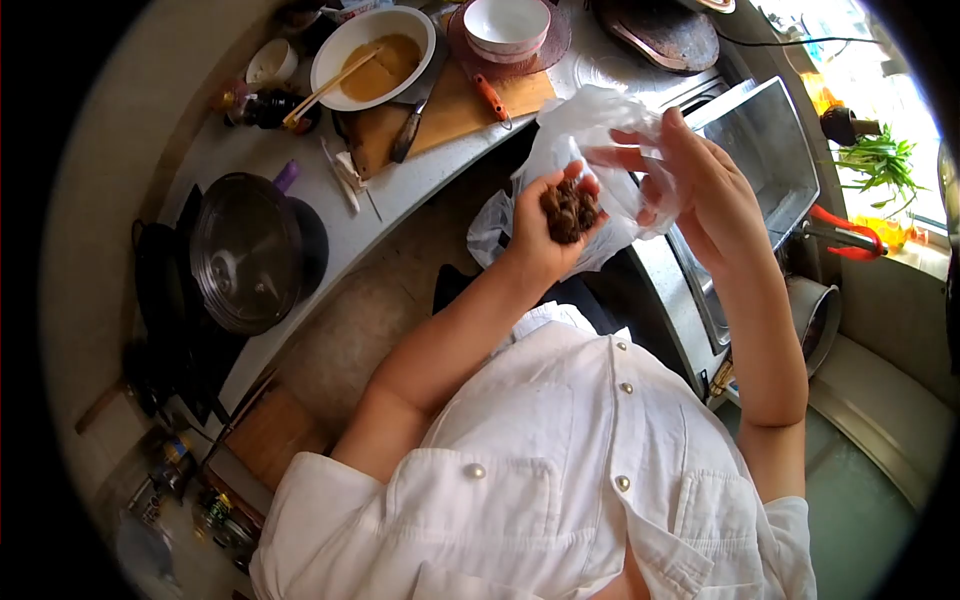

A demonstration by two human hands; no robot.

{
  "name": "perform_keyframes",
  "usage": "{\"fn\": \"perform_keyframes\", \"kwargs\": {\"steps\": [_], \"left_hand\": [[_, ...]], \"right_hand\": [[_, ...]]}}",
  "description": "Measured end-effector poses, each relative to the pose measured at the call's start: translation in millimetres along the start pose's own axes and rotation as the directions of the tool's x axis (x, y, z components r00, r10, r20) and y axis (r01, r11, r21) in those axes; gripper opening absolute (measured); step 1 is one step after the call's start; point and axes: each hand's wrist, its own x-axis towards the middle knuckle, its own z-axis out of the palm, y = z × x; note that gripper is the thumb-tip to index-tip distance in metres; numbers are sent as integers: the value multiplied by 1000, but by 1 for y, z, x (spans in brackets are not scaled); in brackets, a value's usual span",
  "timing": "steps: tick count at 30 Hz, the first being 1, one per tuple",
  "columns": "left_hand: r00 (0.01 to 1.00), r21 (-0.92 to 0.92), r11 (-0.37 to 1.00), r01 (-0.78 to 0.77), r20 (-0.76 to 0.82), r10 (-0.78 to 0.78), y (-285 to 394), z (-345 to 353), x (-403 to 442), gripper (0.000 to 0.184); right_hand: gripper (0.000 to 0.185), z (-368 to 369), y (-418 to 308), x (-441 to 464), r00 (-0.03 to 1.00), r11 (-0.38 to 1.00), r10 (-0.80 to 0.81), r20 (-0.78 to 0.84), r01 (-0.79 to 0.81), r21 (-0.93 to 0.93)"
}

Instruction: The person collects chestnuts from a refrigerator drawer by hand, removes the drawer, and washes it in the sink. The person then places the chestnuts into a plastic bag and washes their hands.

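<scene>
A heap of small brown, wrinkled pieces (570,212) fills the cupped palm of my left hand (538,232), the fingers curled up around it. Exactly what the pieces are I cannot make out; they look like dried mushrooms. My right hand (712,190) is closed on a thin, clear plastic bag (590,120), its fingers partly seen through the film. The bag hangs behind and below both hands, crumpled, over the counter's front edge.
A white bowl (412,30) with yellowish liquid and chopsticks (330,88) stands beside a wooden cutting board (440,140). On the board lie a knife (408,132) and an orange-handled peeler (490,98). A lidded pot (246,255) sits left; a sink (765,150) is right.
</scene>
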Motion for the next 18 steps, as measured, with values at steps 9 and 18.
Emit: {"fn": "perform_keyframes", "kwargs": {"steps": [9,18], "left_hand": [[991,146,980,-132,-14,136,18,-46,64,17],[967,211,959,-191,-126,221,17,-63,65,20]], "right_hand": [[49,-14,-9,-25,992,981,-76,-104,93,168],[43,-15,-11,-35,982,961,-137,-133,164,224]]}}
